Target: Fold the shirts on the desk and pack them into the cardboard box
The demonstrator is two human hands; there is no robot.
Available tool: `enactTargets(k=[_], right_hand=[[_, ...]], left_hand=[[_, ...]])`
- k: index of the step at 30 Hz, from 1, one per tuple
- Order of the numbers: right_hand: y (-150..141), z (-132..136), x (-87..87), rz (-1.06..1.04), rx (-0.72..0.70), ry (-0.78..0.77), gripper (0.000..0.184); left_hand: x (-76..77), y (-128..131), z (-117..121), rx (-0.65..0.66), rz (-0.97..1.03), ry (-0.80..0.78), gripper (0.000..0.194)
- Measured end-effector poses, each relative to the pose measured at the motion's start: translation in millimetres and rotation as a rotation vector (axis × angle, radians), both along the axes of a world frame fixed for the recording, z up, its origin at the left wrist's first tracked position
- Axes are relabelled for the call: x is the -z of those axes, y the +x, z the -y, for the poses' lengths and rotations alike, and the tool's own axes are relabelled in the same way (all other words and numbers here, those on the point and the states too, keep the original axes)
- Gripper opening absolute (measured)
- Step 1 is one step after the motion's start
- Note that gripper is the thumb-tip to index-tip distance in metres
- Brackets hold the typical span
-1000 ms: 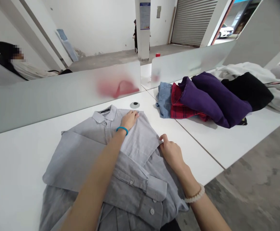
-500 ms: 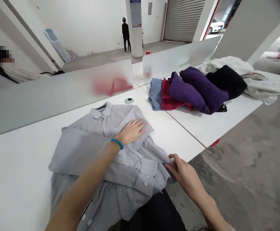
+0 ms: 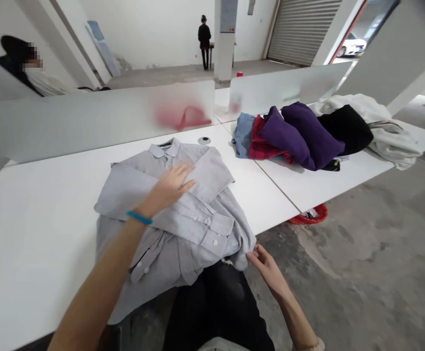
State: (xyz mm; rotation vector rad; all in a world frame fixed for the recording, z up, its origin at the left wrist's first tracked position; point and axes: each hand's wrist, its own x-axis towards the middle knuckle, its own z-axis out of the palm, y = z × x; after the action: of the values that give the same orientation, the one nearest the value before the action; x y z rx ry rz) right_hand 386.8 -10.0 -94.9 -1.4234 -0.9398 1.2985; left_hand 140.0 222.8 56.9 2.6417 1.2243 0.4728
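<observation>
A grey button-up shirt (image 3: 125, 187) lies face up on the white table, collar toward the far side, both sleeves folded across its front. Its lower part hangs over the near edge of the table. My left hand (image 3: 170, 187), blurred by motion, is over the chest of the shirt with its fingers stretched out; a blue band circles that wrist. Whether it touches the cloth I cannot tell. At the table's near edge, my right hand (image 3: 265, 263) pinches the shirt's right lower side between thumb and fingers.
A pile with purple clothing (image 3: 300, 136), denim, red plaid, black and white garments sits at the right on the table (image 3: 48, 219). Frosted dividers (image 3: 99, 122) run along the back. Below the edge is a red-rimmed bin (image 3: 309, 214). Two people are beyond the dividers.
My left hand has moved left across the shirt, from the right folded sleeve to the middle of the chest. My right hand still pinches the shirt's side. The camera view has shifted.
</observation>
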Motion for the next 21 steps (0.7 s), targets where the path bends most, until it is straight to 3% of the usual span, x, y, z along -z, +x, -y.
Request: enactTargets(k=[3, 5, 6, 8, 10, 11, 13, 16, 18, 21], right_hand=[[11, 3, 9.4, -0.159, -0.017, -0.152, 0.045], [23, 4, 11.7, -0.178, 0.016, -0.231, 0.048], [30, 5, 12.3, -0.167, 0.033, -0.24, 0.051], [43, 6, 13.3, -0.133, 0.011, -0.22, 0.059], [51, 7, 13.2, -0.09, -0.132, -0.224, 0.062], [53, 7, 12.2, -0.058, -0.23, -0.246, 0.06], [53, 6, 8.1, 0.027, -0.396, -0.31, 0.052], [47, 2, -1.3, 0.096, -0.418, -0.345, 0.047], [45, 1, -6.7, 0.089, -0.372, -0.339, 0.05], [43, 5, -9.5, 0.088, -0.354, -0.334, 0.047]], left_hand=[[-33.6, -76, 63, -0.246, 0.084, 0.009, 0.059], [-35.1, -120, 119, -0.57, 0.295, -0.051, 0.049], [-27.7, -137, 149, -0.704, 0.418, -0.082, 0.044], [2.7, -161, 206, -0.949, 0.67, -0.197, 0.038], [47.0, -171, 250, -1.159, 0.907, -0.292, 0.034], [70.8, -172, 265, -1.185, 1.009, -0.348, 0.033], [114.6, -168, 281, -1.267, 1.178, -0.353, 0.034], [157.2, -154, 277, -1.277, 1.253, -0.367, 0.047], [167.9, -147, 266, -1.2, 1.252, -0.514, 0.056], [166.3, -145, 257, -1.107, 1.23, -0.77, 0.052]])
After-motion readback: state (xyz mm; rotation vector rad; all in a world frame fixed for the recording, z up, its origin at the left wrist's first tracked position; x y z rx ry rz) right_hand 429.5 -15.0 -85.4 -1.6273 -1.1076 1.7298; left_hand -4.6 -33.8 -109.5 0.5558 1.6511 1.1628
